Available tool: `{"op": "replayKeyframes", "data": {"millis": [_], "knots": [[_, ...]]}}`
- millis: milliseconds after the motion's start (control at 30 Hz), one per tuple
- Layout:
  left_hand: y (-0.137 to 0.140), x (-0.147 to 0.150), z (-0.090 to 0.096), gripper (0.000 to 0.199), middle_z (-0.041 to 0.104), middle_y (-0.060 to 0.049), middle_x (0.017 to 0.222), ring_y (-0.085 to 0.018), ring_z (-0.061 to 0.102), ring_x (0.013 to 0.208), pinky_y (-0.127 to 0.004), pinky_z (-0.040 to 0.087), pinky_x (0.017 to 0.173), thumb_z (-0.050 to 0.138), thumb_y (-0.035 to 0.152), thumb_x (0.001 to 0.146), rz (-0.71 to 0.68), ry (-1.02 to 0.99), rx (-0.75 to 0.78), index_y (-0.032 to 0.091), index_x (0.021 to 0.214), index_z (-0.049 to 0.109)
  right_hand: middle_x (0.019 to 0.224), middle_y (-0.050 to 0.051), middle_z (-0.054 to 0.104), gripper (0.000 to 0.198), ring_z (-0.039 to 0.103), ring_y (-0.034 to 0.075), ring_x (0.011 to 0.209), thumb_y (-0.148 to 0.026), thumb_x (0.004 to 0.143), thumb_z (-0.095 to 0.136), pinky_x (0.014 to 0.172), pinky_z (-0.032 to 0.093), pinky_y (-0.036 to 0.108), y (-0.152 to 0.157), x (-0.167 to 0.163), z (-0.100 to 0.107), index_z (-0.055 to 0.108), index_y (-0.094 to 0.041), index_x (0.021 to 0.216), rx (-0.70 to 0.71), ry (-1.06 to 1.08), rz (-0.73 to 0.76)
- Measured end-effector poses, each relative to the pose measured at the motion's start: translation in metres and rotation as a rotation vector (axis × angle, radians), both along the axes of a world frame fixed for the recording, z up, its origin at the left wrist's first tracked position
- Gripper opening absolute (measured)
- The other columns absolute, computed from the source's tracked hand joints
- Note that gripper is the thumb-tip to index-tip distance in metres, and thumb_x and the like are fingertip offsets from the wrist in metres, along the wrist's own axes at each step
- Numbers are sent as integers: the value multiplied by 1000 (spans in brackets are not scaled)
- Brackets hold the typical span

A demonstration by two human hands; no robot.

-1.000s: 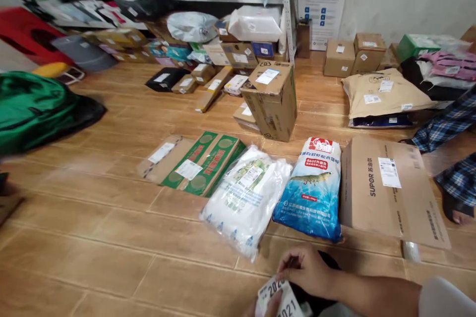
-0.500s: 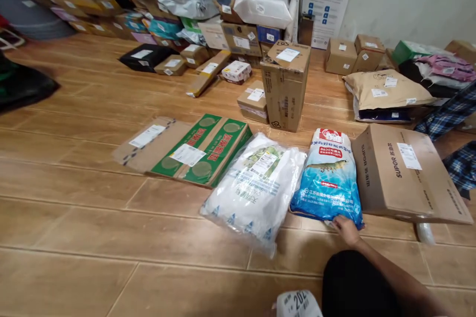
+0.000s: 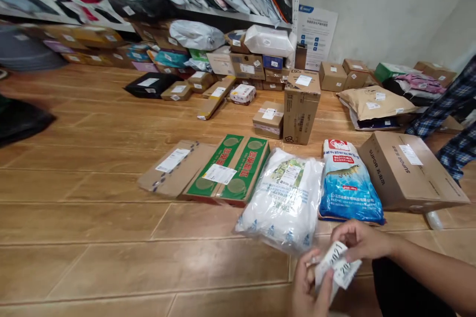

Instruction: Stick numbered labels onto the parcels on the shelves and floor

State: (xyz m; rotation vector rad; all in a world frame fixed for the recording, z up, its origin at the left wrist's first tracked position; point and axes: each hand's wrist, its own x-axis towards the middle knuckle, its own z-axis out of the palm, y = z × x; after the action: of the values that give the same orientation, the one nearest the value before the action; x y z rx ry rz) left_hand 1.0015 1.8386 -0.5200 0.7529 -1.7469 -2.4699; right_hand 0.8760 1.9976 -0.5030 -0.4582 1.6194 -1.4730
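My left hand (image 3: 310, 287) holds a roll of printed labels (image 3: 330, 263), its thumb laid across the front. The fingers of my right hand (image 3: 366, 241) pinch a white label (image 3: 348, 273) at the roll; whether it is peeled free I cannot tell. Both hands are low at the right, over the near end of a clear-wrapped white bag (image 3: 278, 213) and a blue sack with a shrimp picture (image 3: 349, 190). Left of the white bag lies a green and brown carton (image 3: 238, 190), then a flat brown parcel (image 3: 197, 156).
A large brown carton (image 3: 394, 173) sits right of the sack, near a person's plaid-covered leg (image 3: 449, 153). Behind stands a tall brown box (image 3: 301, 109). Parcels line the wall and the shelf (image 3: 238, 15). Wooden floor (image 3: 111, 257) stretches across the left foreground.
My right hand has let go of the blue sack's near edge and come back to the labels. My left hand has risen into view with the roll. The view has tilted up.
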Motion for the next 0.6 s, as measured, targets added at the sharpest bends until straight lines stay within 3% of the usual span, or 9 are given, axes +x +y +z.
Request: {"op": "replayKeyframes", "data": {"millis": [100,167,267,367,467,600], "knots": [[-26,-17,4,48,77,-8,84,-22,69,76,-25,54,68,74,59,65,-88,77,60,18,89,71,69,0,65,42,61,12,63,-49,63,83,62,48,24,-30,27,23,64,-14,76,84,33,-225],[-45,-24,3,44,76,-6,77,-20,67,71,-23,53,65,75,58,64,-166,117,35,17,80,73,65,-2,62,42,57,11,59,-50,64,82,59,46,24,-42,36,30,64,-15,79,158,123,-306],[-71,-27,2,46,74,-5,67,-18,64,64,-23,51,61,70,61,68,-265,169,-6,16,74,76,69,0,64,36,59,13,65,-47,70,78,64,47,25,-59,38,44,67,-16,85,249,324,-322],[-90,-26,1,48,76,-7,75,-22,67,74,-26,53,70,68,62,70,-346,210,14,16,80,78,79,3,67,29,61,14,72,-39,72,76,67,47,25,-81,32,63,69,-16,87,291,435,-215],[-104,-22,-9,51,77,-8,79,-25,69,81,-29,55,76,74,63,61,-236,139,75,17,83,78,73,1,66,24,58,12,65,-35,71,75,60,45,22,-109,22,69,70,-16,85,290,407,-72],[-122,-14,-36,54,73,-4,63,-21,65,62,-25,53,58,79,64,51,-37,-54,90,16,74,77,65,-2,61,32,54,9,60,-42,66,80,58,44,20,-145,5,42,71,-14,79,238,264,12]]}}
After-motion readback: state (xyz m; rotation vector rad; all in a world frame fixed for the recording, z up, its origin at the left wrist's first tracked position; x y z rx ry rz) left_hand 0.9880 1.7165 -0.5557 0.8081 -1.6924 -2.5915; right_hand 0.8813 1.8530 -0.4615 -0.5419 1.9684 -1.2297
